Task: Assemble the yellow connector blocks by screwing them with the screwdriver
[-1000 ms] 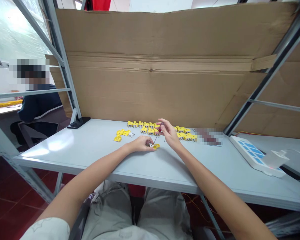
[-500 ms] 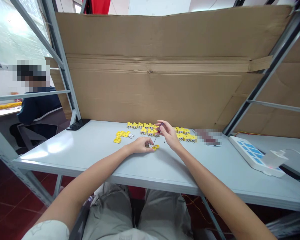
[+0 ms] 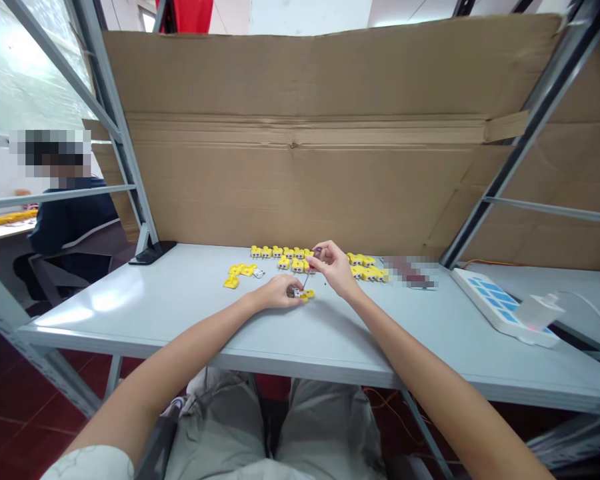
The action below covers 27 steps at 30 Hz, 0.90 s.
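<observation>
A small yellow connector (image 3: 307, 295) with a white end sits on the table just in front of the person, and the left hand (image 3: 276, 292) is pinching that white end between thumb and fingers. The right hand (image 3: 336, 268) is closed around a thin screwdriver (image 3: 309, 276) with a dark handle, gripping it near the top. The shaft slants down to the connector; from here I can't tell whether the tip is actually touching it.

Just behind the connector, more yellow connectors (image 3: 279, 253) stand in a tight row, with a few out of line close to the right hand. To the left of the connector lies a loose cluster of yellow pieces (image 3: 237, 272), and a white piece (image 3: 258, 273) sits at its edge. To the right is another yellow group (image 3: 365, 267), then a blurred-out object (image 3: 410, 272).

Farther right of the connector is a white-and-blue panel (image 3: 497, 305) with a white plug (image 3: 540, 311) on it. Well to the left lies a black phone (image 3: 153, 253), and a seated co-worker (image 3: 70, 227) is beyond that. A large cardboard sheet (image 3: 290, 180) stands behind everything, along the far edge of the pale table (image 3: 130, 320).
</observation>
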Motion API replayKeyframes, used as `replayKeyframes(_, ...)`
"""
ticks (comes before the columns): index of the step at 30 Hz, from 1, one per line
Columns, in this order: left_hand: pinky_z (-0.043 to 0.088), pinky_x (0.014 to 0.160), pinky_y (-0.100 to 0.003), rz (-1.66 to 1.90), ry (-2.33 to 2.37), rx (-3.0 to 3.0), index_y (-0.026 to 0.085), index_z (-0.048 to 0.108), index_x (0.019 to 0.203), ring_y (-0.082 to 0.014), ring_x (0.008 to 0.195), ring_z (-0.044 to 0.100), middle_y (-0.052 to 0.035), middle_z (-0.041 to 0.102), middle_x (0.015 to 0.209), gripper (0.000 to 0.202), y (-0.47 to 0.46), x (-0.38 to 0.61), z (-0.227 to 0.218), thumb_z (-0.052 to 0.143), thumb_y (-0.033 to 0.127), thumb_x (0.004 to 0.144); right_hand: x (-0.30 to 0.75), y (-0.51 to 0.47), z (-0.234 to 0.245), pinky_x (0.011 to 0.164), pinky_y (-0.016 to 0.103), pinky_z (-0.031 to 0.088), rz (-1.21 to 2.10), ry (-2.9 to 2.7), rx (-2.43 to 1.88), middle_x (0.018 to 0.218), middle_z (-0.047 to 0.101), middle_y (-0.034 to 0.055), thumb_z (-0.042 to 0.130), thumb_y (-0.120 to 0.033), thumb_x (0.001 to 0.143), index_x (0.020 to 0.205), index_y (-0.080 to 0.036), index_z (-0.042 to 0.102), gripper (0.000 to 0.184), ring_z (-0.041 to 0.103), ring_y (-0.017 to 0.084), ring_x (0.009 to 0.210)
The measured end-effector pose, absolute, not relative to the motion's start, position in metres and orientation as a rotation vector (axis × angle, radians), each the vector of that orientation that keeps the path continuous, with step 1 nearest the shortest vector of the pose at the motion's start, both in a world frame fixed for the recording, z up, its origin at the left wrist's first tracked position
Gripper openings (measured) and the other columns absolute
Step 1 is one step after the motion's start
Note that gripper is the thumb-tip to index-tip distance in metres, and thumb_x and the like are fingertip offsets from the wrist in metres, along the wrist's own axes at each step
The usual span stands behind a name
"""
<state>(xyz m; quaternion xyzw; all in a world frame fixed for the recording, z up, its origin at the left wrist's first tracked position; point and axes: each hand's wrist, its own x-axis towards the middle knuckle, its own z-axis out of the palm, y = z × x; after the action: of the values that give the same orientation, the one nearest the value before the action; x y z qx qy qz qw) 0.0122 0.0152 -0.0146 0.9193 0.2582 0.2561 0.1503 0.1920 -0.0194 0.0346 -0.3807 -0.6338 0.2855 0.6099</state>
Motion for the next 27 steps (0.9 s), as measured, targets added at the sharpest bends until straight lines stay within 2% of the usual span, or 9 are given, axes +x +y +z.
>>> replayKeyframes(3,0.046,0.074,-0.027,0.730,0.751,2.616,0.015,0.067,0.095,-0.0169,0.078,0.060,-0.0065,0.070,0.092,0.030,0.014,0.012,-0.012,0.068,0.038,0.077,0.194,-0.020,0.033,0.067,0.035,0.058,0.663,-1.463,-0.868,0.072,0.052,-0.0034,0.071,-0.049,0.069,0.096,-0.024,0.058,0.038,0.059,0.016,0.068)
replayKeyframes(6,0.046,0.073,-0.026,0.721,0.779,2.591,0.015,0.068,0.095,-0.0167,0.077,0.061,-0.0067,0.070,0.091,0.029,0.012,0.012,-0.010,0.068,0.037,0.077,0.195,-0.020,0.032,0.076,0.035,0.056,0.689,-1.525,-0.841,0.095,0.061,0.0033,0.061,-0.051,0.078,0.106,-0.025,0.057,0.038,0.063,0.017,0.082)
replayKeyframes(8,0.047,0.074,-0.027,0.717,0.787,2.588,0.015,0.068,0.095,-0.0169,0.077,0.061,-0.0070,0.070,0.091,0.029,0.012,0.012,-0.009,0.068,0.036,0.076,0.195,-0.020,0.033,0.079,0.037,0.055,0.746,-1.550,-0.812,0.102,0.063,0.0056,0.059,-0.049,0.079,0.108,-0.025,0.055,0.037,0.064,0.018,0.089)
replayKeyframes(11,0.047,0.075,-0.027,0.710,0.793,2.600,0.016,0.068,0.096,-0.0174,0.079,0.061,-0.0065,0.070,0.092,0.029,0.013,0.012,-0.010,0.068,0.036,0.076,0.194,-0.020,0.034,0.076,0.038,0.056,0.761,-1.539,-0.822,0.088,0.063,0.0026,0.064,-0.045,0.075,0.102,-0.024,0.055,0.035,0.064,0.018,0.081)
replayKeyframes(16,0.047,0.075,-0.027,0.698,0.798,2.613,0.017,0.068,0.096,-0.0173,0.078,0.061,-0.0058,0.070,0.091,0.029,0.015,0.011,-0.011,0.068,0.038,0.076,0.191,-0.020,0.036,0.070,0.038,0.057,0.621,-1.531,-0.894,0.064,0.050,-0.0050,0.072,-0.043,0.068,0.087,-0.024,0.055,0.032,0.061,0.017,0.067)
replayKeyframes(19,0.047,0.077,-0.028,0.689,0.792,2.620,0.016,0.068,0.099,-0.0183,0.081,0.062,-0.0068,0.070,0.093,0.031,0.015,0.010,-0.010,0.068,0.039,0.077,0.192,-0.017,0.033,0.068,0.038,0.058,0.629,-1.459,-0.896,0.061,0.046,-0.0068,0.074,-0.044,0.066,0.089,-0.024,0.054,0.037,0.060,0.017,0.064)
replayKeyframes(23,0.044,0.088,-0.031,0.671,0.761,2.623,0.017,0.068,0.102,-0.0217,0.096,0.061,-0.0085,0.069,0.102,0.035,0.014,0.007,-0.005,0.070,0.041,0.077,0.206,-0.009,0.032,0.066,0.037,0.059,0.603,-1.288,-0.936,0.067,0.053,-0.0057,0.071,-0.044,0.068,0.106,-0.025,0.049,0.047,0.063,0.017,0.064)
replayKeyframes(25,0.042,0.094,-0.032,0.697,0.758,2.619,0.018,0.066,0.106,-0.0221,0.103,0.060,-0.0083,0.068,0.109,0.036,0.016,0.002,0.001,0.066,0.042,0.080,0.220,-0.005,0.034,0.063,0.035,0.058,0.536,-1.256,-1.019,0.069,0.057,-0.0036,0.065,-0.043,0.073,0.106,-0.024,0.051,0.041,0.064,0.018,0.064)
replayKeyframes(27,0.040,0.097,-0.033,0.790,0.833,2.639,0.019,0.064,0.110,-0.0217,0.107,0.057,-0.0080,0.066,0.114,0.031,0.021,-0.007,0.009,0.055,0.040,0.089,0.236,-0.003,0.037,0.055,0.032,0.056,0.501,-1.318,-1.205,0.063,0.057,-0.0036,0.063,-0.037,0.075,0.102,-0.020,0.055,0.033,0.061,0.016,0.055)
